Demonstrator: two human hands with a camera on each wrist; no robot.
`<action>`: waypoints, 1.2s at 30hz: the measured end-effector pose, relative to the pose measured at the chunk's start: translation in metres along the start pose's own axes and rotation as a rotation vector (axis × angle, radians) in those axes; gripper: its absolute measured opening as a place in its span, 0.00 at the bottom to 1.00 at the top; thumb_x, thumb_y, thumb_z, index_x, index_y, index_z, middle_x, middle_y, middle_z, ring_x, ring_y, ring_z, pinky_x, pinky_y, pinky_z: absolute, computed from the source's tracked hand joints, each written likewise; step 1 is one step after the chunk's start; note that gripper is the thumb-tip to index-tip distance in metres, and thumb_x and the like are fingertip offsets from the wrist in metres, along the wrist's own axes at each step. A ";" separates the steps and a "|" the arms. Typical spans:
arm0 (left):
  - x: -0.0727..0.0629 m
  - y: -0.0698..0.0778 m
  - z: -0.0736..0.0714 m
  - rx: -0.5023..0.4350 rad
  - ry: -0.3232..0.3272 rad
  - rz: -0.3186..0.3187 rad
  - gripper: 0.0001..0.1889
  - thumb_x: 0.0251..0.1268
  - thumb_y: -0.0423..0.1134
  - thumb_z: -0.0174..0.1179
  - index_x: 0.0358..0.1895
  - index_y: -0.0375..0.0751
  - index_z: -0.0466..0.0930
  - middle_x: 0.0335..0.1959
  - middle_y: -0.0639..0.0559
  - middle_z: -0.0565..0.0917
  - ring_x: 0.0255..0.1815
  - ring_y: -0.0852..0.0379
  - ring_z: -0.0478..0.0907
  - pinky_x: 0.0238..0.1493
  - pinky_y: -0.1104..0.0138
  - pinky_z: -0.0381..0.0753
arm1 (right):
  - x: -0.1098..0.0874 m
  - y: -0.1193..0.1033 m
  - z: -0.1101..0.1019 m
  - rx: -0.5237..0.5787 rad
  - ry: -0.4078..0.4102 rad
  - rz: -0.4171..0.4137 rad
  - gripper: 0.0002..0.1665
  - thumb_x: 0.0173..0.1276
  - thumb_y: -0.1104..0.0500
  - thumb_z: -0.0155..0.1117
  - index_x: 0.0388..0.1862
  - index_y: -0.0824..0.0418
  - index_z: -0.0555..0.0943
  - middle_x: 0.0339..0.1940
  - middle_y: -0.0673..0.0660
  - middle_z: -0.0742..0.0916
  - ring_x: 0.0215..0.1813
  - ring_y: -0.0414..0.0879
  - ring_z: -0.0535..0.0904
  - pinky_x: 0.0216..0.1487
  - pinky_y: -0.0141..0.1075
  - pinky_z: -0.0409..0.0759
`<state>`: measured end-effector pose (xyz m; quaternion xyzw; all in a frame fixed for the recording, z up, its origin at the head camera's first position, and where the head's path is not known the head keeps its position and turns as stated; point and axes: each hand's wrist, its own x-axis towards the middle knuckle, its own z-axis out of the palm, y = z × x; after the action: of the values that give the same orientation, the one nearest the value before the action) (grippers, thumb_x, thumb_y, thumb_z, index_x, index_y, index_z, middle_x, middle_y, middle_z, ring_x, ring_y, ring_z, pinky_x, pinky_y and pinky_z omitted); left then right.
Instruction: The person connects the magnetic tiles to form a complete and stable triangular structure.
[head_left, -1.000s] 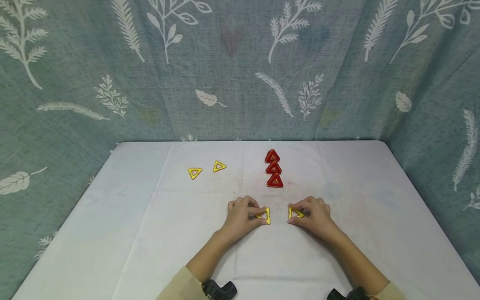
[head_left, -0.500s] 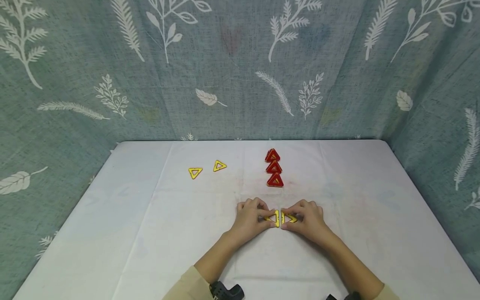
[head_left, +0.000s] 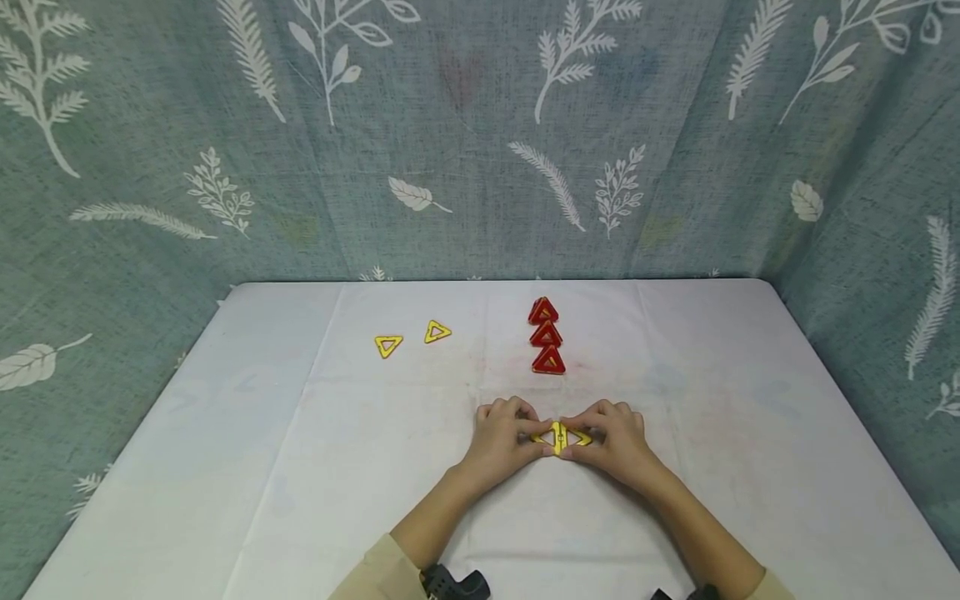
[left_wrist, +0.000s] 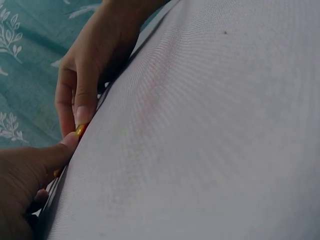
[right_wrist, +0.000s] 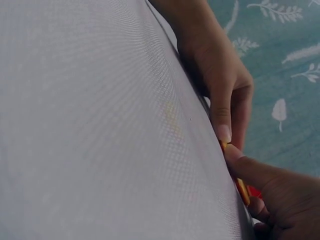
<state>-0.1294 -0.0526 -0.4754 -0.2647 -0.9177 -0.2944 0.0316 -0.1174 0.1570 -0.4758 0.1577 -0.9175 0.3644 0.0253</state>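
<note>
My left hand (head_left: 501,435) pinches a yellow triangle tile (head_left: 548,437) with a triangular hole, thumb and a finger on its two ends. Facing it, my right hand (head_left: 617,440) pinches a second yellow triangle tile (head_left: 577,437) the same way. The two tiles meet along one straight side, low at the tabletop, and together look like a diamond. Both wrist views show the thumbs close together; there the fingers hide most of the tiles. In the right wrist view, a yellow tile edge (right_wrist: 242,191) shows under the right hand.
Beyond the hands, red triangular pieces (head_left: 547,335) stand in a row. Two loose yellow triangle tiles (head_left: 388,346) lie at the back left. A white cloth covers the table (head_left: 315,467); a patterned blue-green curtain (head_left: 480,150) rises behind it.
The hands have come together from either side. A second ago the held tiles were well apart, then a narrow gap stood between them; now their straight sides meet. The loose pieces have not moved.
</note>
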 end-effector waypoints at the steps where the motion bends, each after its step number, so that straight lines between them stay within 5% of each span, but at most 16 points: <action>1: 0.000 0.000 0.000 -0.005 0.006 0.001 0.19 0.52 0.50 0.69 0.49 0.52 0.85 0.40 0.58 0.75 0.40 0.60 0.66 0.50 0.57 0.59 | 0.000 0.000 0.000 0.002 0.001 -0.003 0.24 0.45 0.49 0.78 0.44 0.52 0.87 0.34 0.48 0.78 0.37 0.43 0.64 0.42 0.43 0.55; 17: -0.001 -0.009 0.003 -0.041 0.008 -0.035 0.26 0.50 0.55 0.69 0.54 0.51 0.82 0.44 0.56 0.75 0.45 0.59 0.67 0.49 0.59 0.61 | -0.001 0.007 0.000 0.030 0.034 -0.007 0.25 0.46 0.50 0.78 0.45 0.53 0.86 0.36 0.46 0.82 0.39 0.43 0.66 0.43 0.42 0.56; 24: 0.001 -0.032 -0.006 -0.026 0.043 -0.041 0.28 0.49 0.56 0.69 0.55 0.50 0.81 0.46 0.54 0.75 0.46 0.56 0.67 0.49 0.58 0.60 | 0.000 0.004 0.000 0.055 0.043 0.019 0.24 0.44 0.50 0.79 0.43 0.53 0.87 0.35 0.45 0.81 0.40 0.43 0.67 0.43 0.42 0.57; 36: -0.005 -0.060 -0.026 -0.024 0.107 -0.140 0.27 0.51 0.52 0.69 0.56 0.47 0.80 0.48 0.51 0.75 0.48 0.53 0.67 0.50 0.57 0.60 | -0.001 0.006 -0.001 0.071 0.046 0.030 0.25 0.42 0.50 0.80 0.42 0.53 0.88 0.32 0.44 0.81 0.39 0.42 0.67 0.43 0.41 0.57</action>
<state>-0.1583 -0.1110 -0.4863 -0.1839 -0.9275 -0.3205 0.0568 -0.1183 0.1617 -0.4793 0.1362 -0.9054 0.4005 0.0352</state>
